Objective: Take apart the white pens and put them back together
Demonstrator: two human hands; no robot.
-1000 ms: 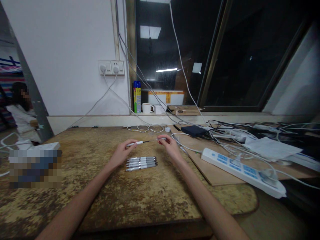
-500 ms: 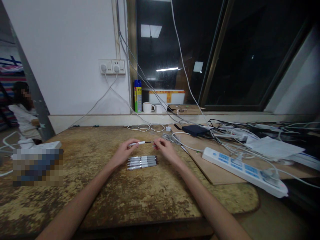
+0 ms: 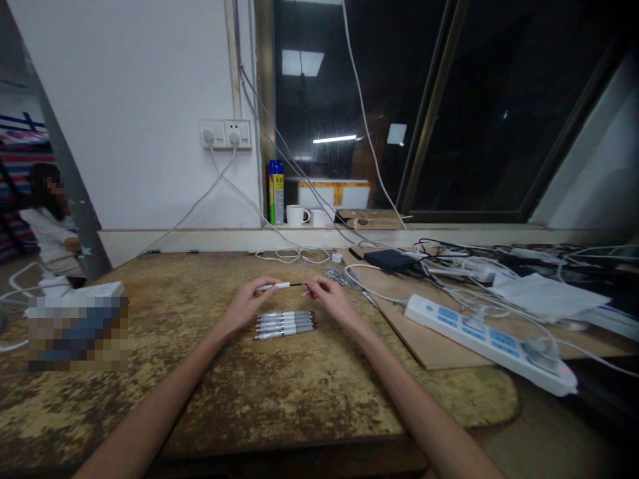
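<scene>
My left hand (image 3: 252,297) pinches the white barrel of a pen (image 3: 280,285) over the worn table. A thin dark refill (image 3: 296,285) sticks out of the barrel's right end, toward my other hand. My right hand (image 3: 327,297) is closed at that end, its thumb and forefinger pressed together; a small pale piece seems to show below the fingertips, too small to name. Just in front of both hands lie several white-and-grey pens (image 3: 285,324) side by side in a neat row. Behind my right hand is a pile of small clear or silvery parts (image 3: 340,276).
A white power strip (image 3: 489,342) rests on a brown board (image 3: 414,332) at right, among tangled cables, papers and a black box (image 3: 390,260). A mug (image 3: 296,214) and spray can (image 3: 276,193) stand on the sill. A person (image 3: 50,226) sits at far left.
Both hands keep almost the same pose around the pen. The whole view has shifted very slightly; the row of pens lies unchanged.
</scene>
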